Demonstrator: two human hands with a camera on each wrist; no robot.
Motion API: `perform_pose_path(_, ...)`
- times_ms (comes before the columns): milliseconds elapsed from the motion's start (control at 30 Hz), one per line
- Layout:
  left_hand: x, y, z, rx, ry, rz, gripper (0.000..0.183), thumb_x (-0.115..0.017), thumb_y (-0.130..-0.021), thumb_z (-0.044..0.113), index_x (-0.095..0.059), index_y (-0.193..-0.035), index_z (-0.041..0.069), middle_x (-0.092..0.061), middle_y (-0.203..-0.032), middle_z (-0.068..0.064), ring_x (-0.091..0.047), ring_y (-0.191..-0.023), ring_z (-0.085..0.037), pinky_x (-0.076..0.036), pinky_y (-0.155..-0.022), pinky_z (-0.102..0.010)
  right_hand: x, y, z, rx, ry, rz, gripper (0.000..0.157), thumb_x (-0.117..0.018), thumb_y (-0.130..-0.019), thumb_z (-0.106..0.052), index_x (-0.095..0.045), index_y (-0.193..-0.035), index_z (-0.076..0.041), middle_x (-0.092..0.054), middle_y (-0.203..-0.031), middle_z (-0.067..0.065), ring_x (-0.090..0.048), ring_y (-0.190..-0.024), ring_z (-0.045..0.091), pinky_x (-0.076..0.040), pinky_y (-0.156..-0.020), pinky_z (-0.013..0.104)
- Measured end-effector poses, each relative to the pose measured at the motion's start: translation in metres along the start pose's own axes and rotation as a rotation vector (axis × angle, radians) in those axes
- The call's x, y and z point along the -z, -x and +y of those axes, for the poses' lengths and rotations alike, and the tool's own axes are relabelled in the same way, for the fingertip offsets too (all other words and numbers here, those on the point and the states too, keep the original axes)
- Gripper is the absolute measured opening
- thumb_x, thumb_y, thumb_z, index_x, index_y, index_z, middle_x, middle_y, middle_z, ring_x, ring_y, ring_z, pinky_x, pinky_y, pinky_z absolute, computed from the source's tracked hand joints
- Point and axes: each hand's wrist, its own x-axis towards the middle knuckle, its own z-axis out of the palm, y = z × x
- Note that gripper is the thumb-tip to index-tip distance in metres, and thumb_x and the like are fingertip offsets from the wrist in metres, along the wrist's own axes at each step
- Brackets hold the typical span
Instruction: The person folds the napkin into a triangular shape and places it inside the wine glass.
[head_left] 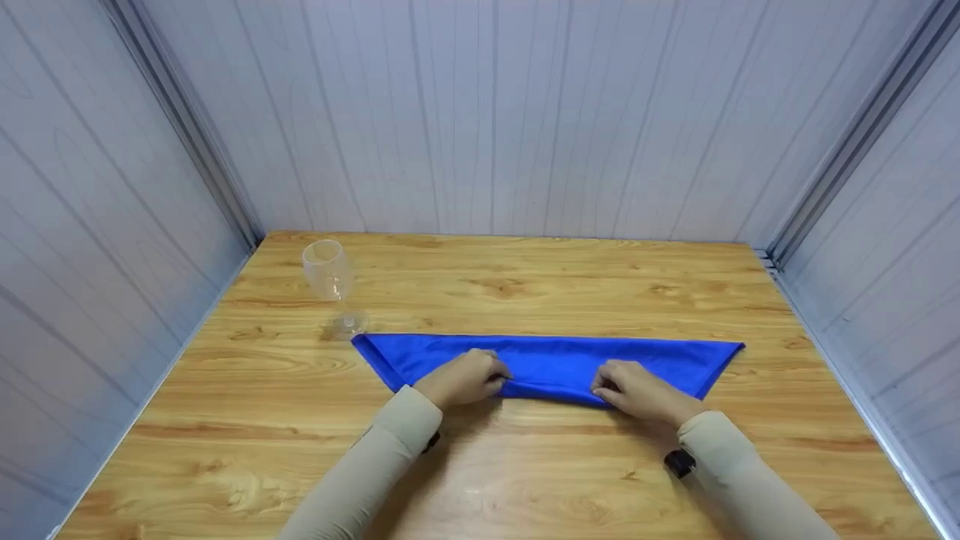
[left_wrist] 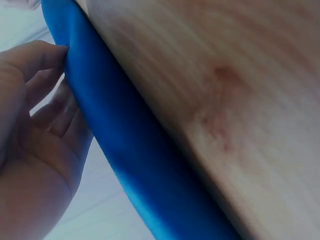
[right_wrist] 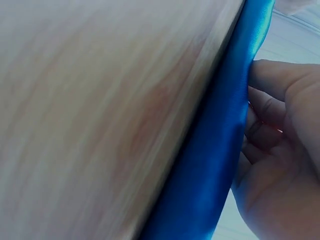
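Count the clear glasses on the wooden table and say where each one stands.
1. A clear stemmed wine glass stands on the wooden table near its far left corner, just beyond the left tip of the folded blue satin cloth. None seems hidden.

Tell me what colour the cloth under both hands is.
The cloth is plain bright blue with a satin sheen, clearest in the head view.

A light wooden desk (head_left: 525,480) with a marked grain is enclosed by pale panelled walls at the back and on both sides. A blue cloth (head_left: 551,360), folded into a long flat band with slanted ends, is spread across the middle of the desk, parallel to its back edge. A clear stemmed glass (head_left: 330,271) is stood upright near the far left corner, its foot just beside the cloth's left tip.
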Motion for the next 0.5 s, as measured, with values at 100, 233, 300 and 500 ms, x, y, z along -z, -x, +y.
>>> perform_pose_path(100,0.001,-0.003,-0.003,0.025,0.018,-0.028,0.017,-0.061,-0.098,0.004,-0.076,-0.107,0.001,-0.073,-0.101,-0.011,-0.068,-0.098,-0.024,-0.055,-0.087,-0.033,0.0,0.0,0.0,-0.002,0.002,-0.003,0.01,-0.064,-0.098,-0.01,-0.065,-0.089,-0.012,-0.06,-0.087,-0.006,-0.057,-0.08,0.012,-0.05,-0.073,0.036)
perform_pose_path(233,0.001,-0.009,-0.008,0.055,0.049,-0.057,0.016,-0.062,-0.098,0.005,-0.076,-0.105,0.001,-0.074,-0.101,-0.011,-0.069,-0.097,-0.025,-0.056,-0.084,-0.033,-0.001,0.001,0.0,-0.007,0.01,-0.011,0.009,-0.063,-0.098,-0.009,-0.064,-0.09,-0.011,-0.061,-0.088,-0.004,-0.059,-0.082,0.014,-0.051,-0.074,0.037)
perform_pose_path(300,0.001,-0.011,-0.01,0.073,0.065,-0.068,0.015,-0.063,-0.097,0.005,-0.076,-0.103,0.001,-0.074,-0.099,-0.01,-0.069,-0.096,-0.024,-0.056,-0.083,-0.033,-0.002,0.001,0.0,-0.01,0.016,-0.012,0.008,-0.063,-0.098,-0.008,-0.064,-0.091,-0.011,-0.061,-0.089,-0.004,-0.059,-0.083,0.015,-0.052,-0.075,0.038)
perform_pose_path(500,0.0,-0.017,-0.015,0.138,0.104,-0.084,0.011,-0.066,-0.096,0.006,-0.076,-0.1,0.003,-0.073,-0.096,-0.008,-0.067,-0.091,-0.02,-0.055,-0.079,-0.031,-0.003,0.001,0.0,-0.023,0.016,-0.008,0.008,-0.062,-0.099,-0.006,-0.063,-0.093,-0.011,-0.061,-0.091,-0.003,-0.06,-0.086,0.017,-0.052,-0.078,0.039)
